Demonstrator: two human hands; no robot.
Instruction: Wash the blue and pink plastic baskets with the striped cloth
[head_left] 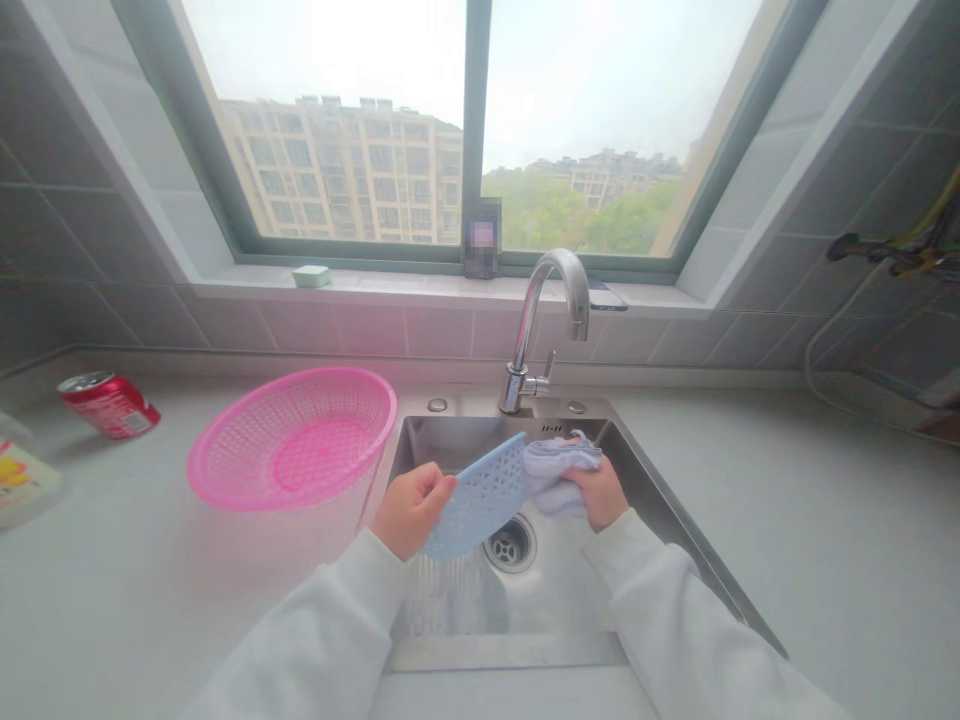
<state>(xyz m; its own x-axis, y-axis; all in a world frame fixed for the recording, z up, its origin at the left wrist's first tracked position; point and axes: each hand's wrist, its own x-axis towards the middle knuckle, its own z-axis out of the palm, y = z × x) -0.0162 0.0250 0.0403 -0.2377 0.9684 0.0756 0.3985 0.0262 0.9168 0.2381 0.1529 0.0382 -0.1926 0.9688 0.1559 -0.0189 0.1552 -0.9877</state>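
Two bare hands work over a stainless-steel sink (pixel 429 445): the left hand (pixel 411 510) grips one pale-blue perforated plastic panel (pixel 480 497), its long axis tilting from near-left up to far-right above the round metal drain (pixel 510 543), while the right hand (pixel 596 492) closes around one crumpled lavender cloth (pixel 555 477) touching the panel's far-right edge. Left of the sink sit one pink plastic mesh basket (pixel 292 435) and one red drink can (pixel 109 405) on its side; one chrome faucet (pixel 544 330) rises beyond.

room under right hand (pixel 596 495), inside steel sink (pixel 559 590), faucet (pixel 525 340) behind
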